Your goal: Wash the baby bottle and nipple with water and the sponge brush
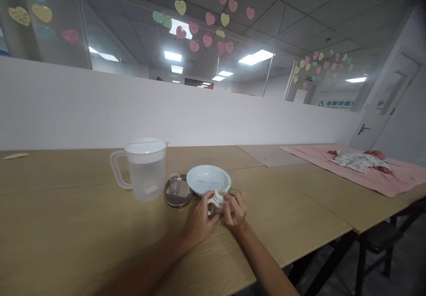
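Observation:
Between my two hands is a small baby bottle [218, 199] with a white collar, a clear nipple on top and a white handle at its side. My left hand [200, 218] is wrapped round its left side and lower part. At the collar's right side, the fingers of my right hand [236, 208] are pinched together. Right behind the bottle stands a white bowl [203, 174]. To the bowl's left, a round metal tray [183, 197] holds a small clear cup [174, 184].
A lidded clear pitcher [148, 176] stands left of the tray on the wooden table [83, 225]. On the far right, a doll [356, 160] in patterned clothes lies on a pink cloth [316, 154]. A low wall [133, 109] runs behind; a dark stool [382, 238] is below right.

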Tool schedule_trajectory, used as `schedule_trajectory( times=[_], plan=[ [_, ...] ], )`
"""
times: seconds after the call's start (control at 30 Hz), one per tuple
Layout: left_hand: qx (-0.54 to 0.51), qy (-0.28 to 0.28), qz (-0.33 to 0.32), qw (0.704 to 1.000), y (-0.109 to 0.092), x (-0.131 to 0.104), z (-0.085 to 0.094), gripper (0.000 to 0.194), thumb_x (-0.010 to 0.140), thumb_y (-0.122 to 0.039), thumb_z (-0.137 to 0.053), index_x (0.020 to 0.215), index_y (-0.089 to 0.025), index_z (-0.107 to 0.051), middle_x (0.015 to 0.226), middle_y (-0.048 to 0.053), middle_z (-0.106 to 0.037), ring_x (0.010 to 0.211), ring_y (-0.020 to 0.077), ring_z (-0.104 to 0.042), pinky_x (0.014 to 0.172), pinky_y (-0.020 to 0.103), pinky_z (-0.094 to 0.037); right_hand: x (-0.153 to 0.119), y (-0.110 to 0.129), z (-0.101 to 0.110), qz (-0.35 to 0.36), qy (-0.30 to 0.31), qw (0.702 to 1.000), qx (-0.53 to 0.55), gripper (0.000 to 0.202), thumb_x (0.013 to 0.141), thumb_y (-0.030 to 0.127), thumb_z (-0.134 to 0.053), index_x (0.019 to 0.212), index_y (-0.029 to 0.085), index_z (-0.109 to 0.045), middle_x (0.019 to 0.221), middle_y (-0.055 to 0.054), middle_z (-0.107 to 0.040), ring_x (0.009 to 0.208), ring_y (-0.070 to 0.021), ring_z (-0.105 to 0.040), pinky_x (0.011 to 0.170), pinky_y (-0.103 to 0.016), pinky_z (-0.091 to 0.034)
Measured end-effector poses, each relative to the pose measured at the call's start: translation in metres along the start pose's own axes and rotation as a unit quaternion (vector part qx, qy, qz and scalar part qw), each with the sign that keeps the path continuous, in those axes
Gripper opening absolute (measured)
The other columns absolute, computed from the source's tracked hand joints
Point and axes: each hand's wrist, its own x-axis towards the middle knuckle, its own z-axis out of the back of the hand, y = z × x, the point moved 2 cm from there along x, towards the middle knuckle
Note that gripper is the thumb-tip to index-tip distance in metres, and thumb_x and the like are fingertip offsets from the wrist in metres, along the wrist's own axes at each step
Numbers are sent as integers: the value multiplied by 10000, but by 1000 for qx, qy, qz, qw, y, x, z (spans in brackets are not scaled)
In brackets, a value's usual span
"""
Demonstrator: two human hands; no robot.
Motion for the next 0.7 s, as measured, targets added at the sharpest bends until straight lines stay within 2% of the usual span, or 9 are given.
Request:
schedule_trajectory(
  times=[0.13,0.2,0.27,0.33,0.4,0.53,0.7],
  plan=[
    [-4,16,-21,1000,-5,0,2,494,817,-213,-532,1287,-169,-387,1280,132,-533,1141,229,-528,963,396,-425,2,7,-1,11,-17,1000,23,163,798,223,-473,857,220,-625,841,-65,-600,810,-214,-530,764,-407,-388],
    [-7,21,-30,999,-8,1,2,505,824,-220,-529,1305,-170,-382,1297,131,-519,1169,232,-508,984,393,-410,3,6,-1,-49,-42,997,47,169,819,228,-458,888,210,-610,861,-69,-603,826,-216,-537,776,-409,-387],
    [-9,21,-29,999,-9,2,3,521,822,-235,-540,1316,-175,-383,1300,126,-516,1184,238,-496,992,393,-403,3,1,-4,-139,-51,985,83,199,851,261,-430,943,195,-594,907,-83,-611,863,-224,-549,783,-405,-399],
    [-11,22,-29,999,-10,2,2,530,825,-249,-545,1323,-178,-382,1310,125,-509,1200,242,-482,1002,397,-396,1,-4,-9,-209,-39,969,124,251,877,318,-403,979,186,-591,933,-86,-621,890,-227,-559,788,-394,-413],
    [-12,22,-31,999,-9,3,2,536,828,-257,-545,1330,-183,-374,1319,124,-501,1205,240,-477,1003,397,-397,0,-6,-13,-247,-17,957,153,306,894,367,-374,960,182,-609,929,-79,-636,891,-222,-565,790,-380,-418],
    [1,19,-35,999,-7,3,2,539,833,-277,-548,1331,-184,-365,1331,121,-493,1209,234,-474,1006,395,-398,-2,-7,-19,-270,-1,948,171,389,919,391,-319,851,177,-636,861,-63,-656,842,-205,-570,806,-366,-393],
    [20,8,-34,999,-4,1,1,573,842,-293,-538,1361,-184,-320,1363,129,-462,1249,240,-444,1032,405,-375,-5,-8,-19,-306,-38,940,147,379,917,420,-345,755,181,-591,737,-31,-611,737,-183,-535,713,-316,-377]
  ],
)
